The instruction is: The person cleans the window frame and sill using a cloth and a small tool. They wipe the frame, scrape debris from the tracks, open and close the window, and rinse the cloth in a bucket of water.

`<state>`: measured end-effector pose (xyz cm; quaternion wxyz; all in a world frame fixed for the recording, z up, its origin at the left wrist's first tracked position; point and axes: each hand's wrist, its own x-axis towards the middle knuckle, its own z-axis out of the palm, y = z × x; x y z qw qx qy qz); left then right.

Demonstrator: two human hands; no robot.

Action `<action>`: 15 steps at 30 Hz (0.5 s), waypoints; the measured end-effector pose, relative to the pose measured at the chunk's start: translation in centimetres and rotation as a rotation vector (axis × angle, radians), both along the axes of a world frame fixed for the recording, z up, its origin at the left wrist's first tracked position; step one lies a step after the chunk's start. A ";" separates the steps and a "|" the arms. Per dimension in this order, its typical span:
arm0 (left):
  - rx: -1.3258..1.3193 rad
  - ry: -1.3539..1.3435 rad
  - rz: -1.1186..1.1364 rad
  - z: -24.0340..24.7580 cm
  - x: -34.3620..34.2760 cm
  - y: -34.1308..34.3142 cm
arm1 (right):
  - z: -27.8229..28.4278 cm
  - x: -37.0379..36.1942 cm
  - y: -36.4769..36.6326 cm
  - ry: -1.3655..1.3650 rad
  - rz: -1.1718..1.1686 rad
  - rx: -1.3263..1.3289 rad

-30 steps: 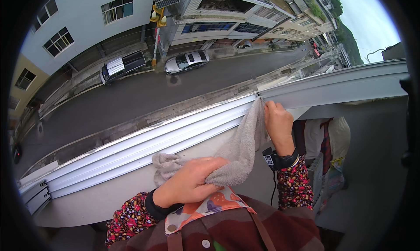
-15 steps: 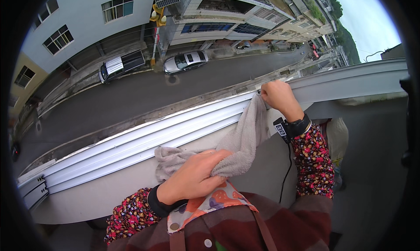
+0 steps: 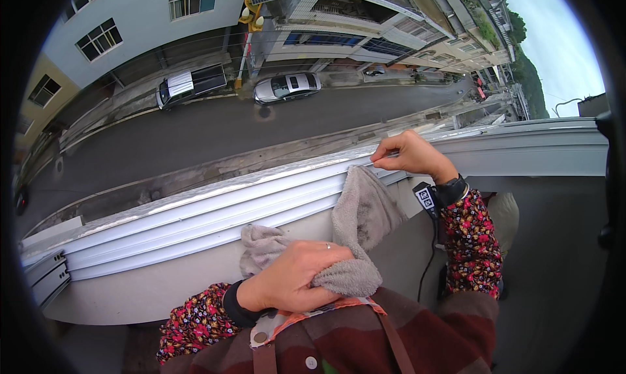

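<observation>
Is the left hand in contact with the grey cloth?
Touching: the head view shows the left hand clasping the grey cloth, with a fold emerging from its grip.

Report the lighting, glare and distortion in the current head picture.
Head view throughout: soft daylight without hard shadows; pale sky brightest; white window track bright but its ridges readable; fisheye bending straight edges inside a black rim; grey cloth reasonably sharp; lower right dim.

Diffuse daylight from the pale sky [image 3: 567, 42] beyond the right hand [image 3: 418, 158]; rails [image 3: 215, 214] ahead of the left hand [image 3: 297, 279] gleam; fisheye curvature and vignetting around both.
</observation>
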<state>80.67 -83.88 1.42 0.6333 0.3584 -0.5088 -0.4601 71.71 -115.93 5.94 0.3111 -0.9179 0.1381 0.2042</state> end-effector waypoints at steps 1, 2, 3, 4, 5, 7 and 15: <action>0.000 0.008 0.001 0.5 0.0 0.4 | -0.1 0.4 0.7 0.011 0.011 0.058; 0.000 0.015 0.002 0.9 -0.1 0.4 | -0.2 0.9 1.2 0.027 0.019 0.105; -0.003 0.027 0.001 1.5 -0.2 0.6 | -0.1 1.3 2.0 0.017 0.017 0.174; 0.005 0.024 0.001 2.1 -0.2 0.6 | 0.0 1.9 2.8 0.012 0.016 0.231; 0.012 0.025 0.003 2.7 -0.2 0.6 | 0.2 2.6 3.8 0.016 0.022 0.267; 0.017 0.029 0.016 3.7 0.0 0.1 | 0.8 3.9 5.2 -0.035 0.077 0.300; -0.055 0.061 0.092 7.3 -2.0 -2.1 | 2.9 8.0 10.1 -0.262 0.355 0.273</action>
